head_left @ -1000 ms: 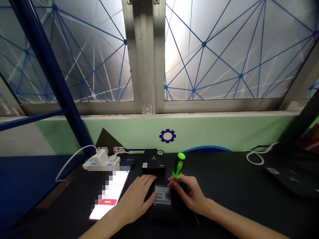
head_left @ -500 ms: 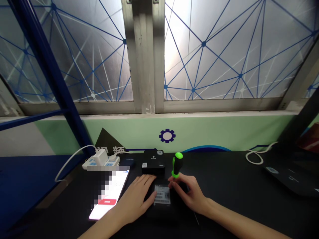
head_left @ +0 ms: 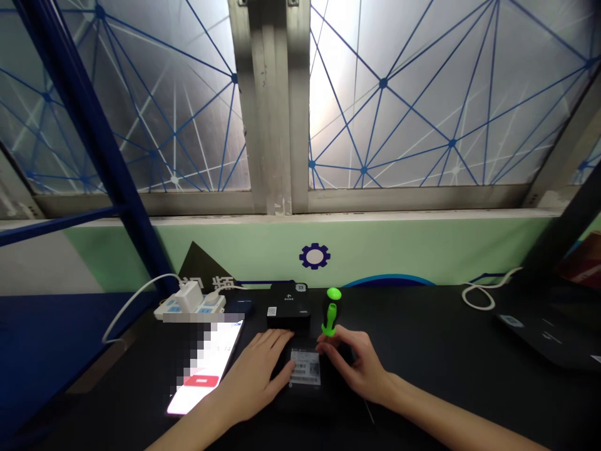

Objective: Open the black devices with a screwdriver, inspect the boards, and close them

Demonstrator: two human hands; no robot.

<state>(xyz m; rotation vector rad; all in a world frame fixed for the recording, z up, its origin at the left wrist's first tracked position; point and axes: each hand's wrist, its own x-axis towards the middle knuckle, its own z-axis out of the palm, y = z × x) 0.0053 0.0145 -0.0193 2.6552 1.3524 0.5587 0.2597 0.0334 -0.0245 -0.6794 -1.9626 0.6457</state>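
Observation:
A black box-shaped device [head_left: 300, 396] with a white barcode label [head_left: 305, 368] lies on the dark table in front of me. My left hand [head_left: 260, 373] rests on its left side, fingers stretched out and thumb at the label's edge. Near the device's far right corner, my right hand [head_left: 350, 358] pinches a screwdriver [head_left: 331, 313] just below its black and green handle. The screwdriver stands nearly upright; its tip is hidden behind the fingers. A thin dark rod [head_left: 369, 410] lies beside my right wrist.
Behind the device sits another black box [head_left: 288, 304]. At left are a lit phone [head_left: 206, 366] and a white power strip [head_left: 190, 304] with a plugged-in charger. A black device [head_left: 554, 338] and a white cable [head_left: 479, 299] lie at right, and a green wall [head_left: 404, 250] rises behind.
The screwdriver's handle has turned, so a green stripe now faces me, and its top leans slightly further left. My left hand has stayed in place.

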